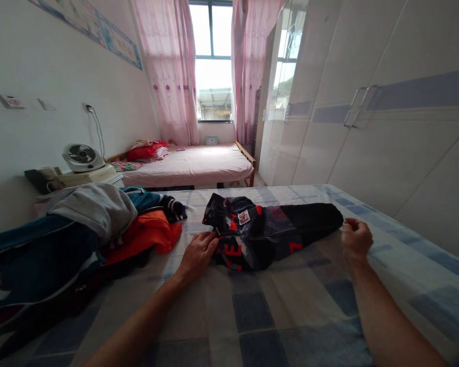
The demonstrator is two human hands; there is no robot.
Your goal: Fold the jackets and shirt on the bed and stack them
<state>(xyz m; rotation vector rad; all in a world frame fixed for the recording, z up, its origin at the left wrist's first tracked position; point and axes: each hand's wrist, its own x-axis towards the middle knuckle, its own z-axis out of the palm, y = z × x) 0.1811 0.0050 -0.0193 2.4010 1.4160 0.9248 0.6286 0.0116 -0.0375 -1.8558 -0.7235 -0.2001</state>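
Note:
A black and grey jacket (275, 229) with red lettering and a small white-and-red patch lies folded long and narrow across the bed in front of me. Its collar end is at the left, and a dark tapering part stretches right. At the jacket's left edge, my left hand (199, 251) has its fingers closed on the fabric near the front; the thumb is hidden. My right hand (356, 237) pinches the tapering far-right tip between bent fingers.
A heap of clothes lies at the left, with a grey garment (99, 206), an orange one (153, 232) and a dark teal one (42, 255). The checked bedsheet (222, 316) spreads beneath. Beyond stand a fan (82, 155), a pink-covered bed (199, 163) and a white wardrobe (386, 148).

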